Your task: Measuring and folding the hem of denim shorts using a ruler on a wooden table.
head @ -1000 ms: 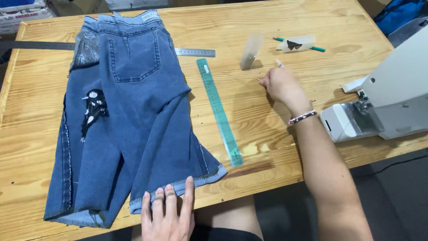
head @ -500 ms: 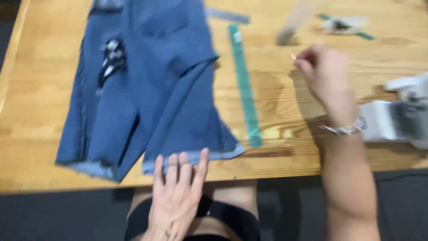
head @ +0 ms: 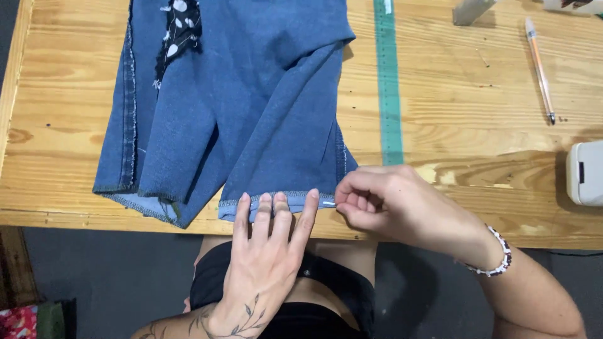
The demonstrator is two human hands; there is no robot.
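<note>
Denim shorts (head: 239, 107) are being spread flat on a wooden table (head: 477, 125), their two leg hems lying along the table's near edge and the rest running up out of view at the far side. The folded hem (head: 276, 202) of the right-hand leg is being pressed down by the left hand (head: 267, 257), fingers straight and slightly fanned, fingertips (head: 265, 199) resting on the pale turned-up strip just at the table's near edge (nothing is being grasped by this hand; it is lying flat). The right hand (head: 392, 204) is being held just beside that same hem corner, its thumb and forefinger pinched narrowly together on something small and pale at the hem's end; whether a pin or only the cloth is being pinched cannot be told. A beaded bracelet (head: 497, 254) is being worn on the right wrist. A black patch with white spots (head: 179, 28) is being shown on the other leg, toward the table's far side. A green ruler (head: 388, 81) is lying lengthwise just beside the shorts, its near end hidden by the right hand. A pen (head: 540, 66) is lying well apart toward the far right corner, and a white machine part (head: 585, 172) is sitting at the right edge.
</note>
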